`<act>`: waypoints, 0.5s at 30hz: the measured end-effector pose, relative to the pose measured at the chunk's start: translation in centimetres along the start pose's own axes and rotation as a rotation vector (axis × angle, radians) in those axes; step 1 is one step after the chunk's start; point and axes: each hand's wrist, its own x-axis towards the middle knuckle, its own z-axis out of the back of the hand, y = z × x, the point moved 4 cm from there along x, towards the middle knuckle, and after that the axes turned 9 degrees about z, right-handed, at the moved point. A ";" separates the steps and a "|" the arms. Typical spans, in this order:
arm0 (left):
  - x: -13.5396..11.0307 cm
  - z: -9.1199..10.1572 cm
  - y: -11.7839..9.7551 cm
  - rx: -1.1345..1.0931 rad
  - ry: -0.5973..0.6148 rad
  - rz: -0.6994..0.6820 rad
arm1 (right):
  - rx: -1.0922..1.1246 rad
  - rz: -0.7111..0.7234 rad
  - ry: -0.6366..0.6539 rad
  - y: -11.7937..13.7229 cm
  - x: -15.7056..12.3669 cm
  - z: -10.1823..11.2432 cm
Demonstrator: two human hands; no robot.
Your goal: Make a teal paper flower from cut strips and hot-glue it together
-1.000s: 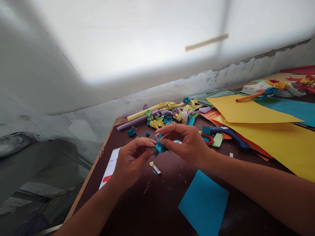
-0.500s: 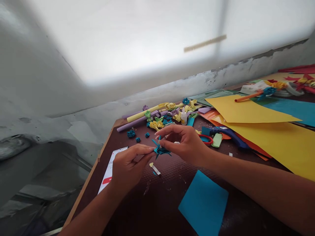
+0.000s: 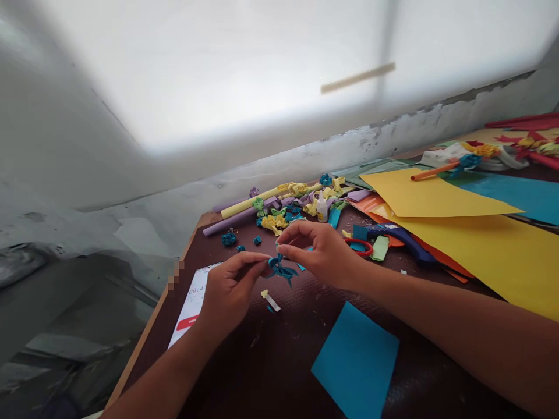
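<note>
Desk edge (image 3: 151, 326) beside left hand (image 3: 227, 291).

A dark brown tabletop (image 3: 279, 355) with a pale wooden edge carries a blue paper square (image 3: 356, 361) near the front, a phone (image 3: 192, 299) at the left edge, and large yellow paper sheets (image 3: 489, 244) at the right. Further back lie a blue glue gun (image 3: 404, 238), red-handled scissors (image 3: 360, 247), a small glue bottle (image 3: 322, 209) and rolled paper tubes (image 3: 244, 212) amid curled scraps.
</note>
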 end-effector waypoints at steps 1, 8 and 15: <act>0.0 -0.1 0.0 -0.011 0.018 0.004 | -0.003 -0.014 0.013 -0.1 0.0 0.0; -0.3 -0.3 -0.5 -0.109 0.011 0.058 | 0.066 -0.074 0.030 -1.0 0.1 -0.2; -0.5 -0.4 -0.7 -0.227 0.010 -0.028 | 0.229 -0.031 -0.029 -1.3 0.1 -0.3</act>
